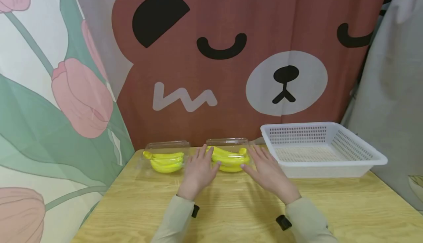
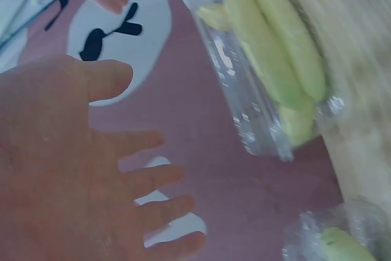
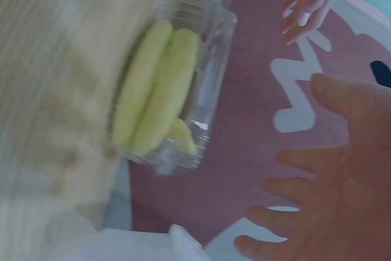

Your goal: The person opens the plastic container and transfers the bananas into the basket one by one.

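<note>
My left hand is held above the table with its fingers spread, between two clear plastic boxes of yellow bananas. Opposite it, my right hand has straight fingers too and holds nothing. Between the hands lies one bunch of bananas in its clear box; both wrist views show a gap from palm to box. The second bunch of bananas sits left of my left hand, inside another clear box. In the left wrist view the nearer bananas show through the plastic.
A white perforated basket stands on the wooden table at the right, close to my right hand. Behind the table hangs a curtain with a bear print; a tulip-print curtain hangs at the left.
</note>
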`<action>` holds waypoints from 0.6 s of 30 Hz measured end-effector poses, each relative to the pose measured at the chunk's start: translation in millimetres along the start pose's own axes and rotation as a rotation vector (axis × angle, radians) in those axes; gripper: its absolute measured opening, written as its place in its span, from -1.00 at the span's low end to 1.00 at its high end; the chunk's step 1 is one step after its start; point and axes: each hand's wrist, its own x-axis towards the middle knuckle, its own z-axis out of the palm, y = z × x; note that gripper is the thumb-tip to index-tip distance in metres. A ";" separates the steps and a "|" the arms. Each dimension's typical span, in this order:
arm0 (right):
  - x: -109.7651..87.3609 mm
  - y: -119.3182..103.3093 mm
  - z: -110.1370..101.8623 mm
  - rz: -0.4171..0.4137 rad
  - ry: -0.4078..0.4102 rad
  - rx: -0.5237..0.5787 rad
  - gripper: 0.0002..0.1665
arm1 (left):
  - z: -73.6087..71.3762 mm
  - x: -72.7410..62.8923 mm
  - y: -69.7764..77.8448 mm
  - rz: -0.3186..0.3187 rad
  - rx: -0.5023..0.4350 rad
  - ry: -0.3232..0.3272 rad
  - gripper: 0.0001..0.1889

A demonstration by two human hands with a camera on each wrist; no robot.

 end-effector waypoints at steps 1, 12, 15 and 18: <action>1.9 1.4 3.0 -0.006 0.009 0.005 -0.07 | 1.6 1.7 -3.1 0.000 -0.006 0.007 -0.31; 19.7 17.4 31.4 0.019 0.024 0.162 0.00 | 29.7 18.5 -33.0 0.017 -0.230 0.048 -0.26; 21.5 23.8 41.5 0.029 0.005 0.253 0.00 | 44.2 19.9 -41.1 0.007 -0.427 -0.010 -0.20; 22.3 31.6 50.8 0.062 -0.018 0.346 -0.02 | 57.0 21.3 -48.4 0.009 -0.584 -0.072 -0.12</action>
